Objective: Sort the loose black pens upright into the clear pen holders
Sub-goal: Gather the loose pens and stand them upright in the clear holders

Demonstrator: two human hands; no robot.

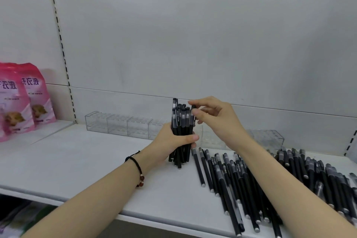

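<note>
Loose black plastic pens (241, 189) lie nearest. Left hand (173, 141) grips an upright pen bundle (180, 121); right hand (214, 116) pinches one pen (193, 111) at its top: better pull it straight.

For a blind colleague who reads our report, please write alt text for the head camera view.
The left hand grips an upright bundle of black pens on a white shelf, while the right hand pinches the top of one pen. More loose pens lie to the right; clear pen holders stand in a row behind.
</note>
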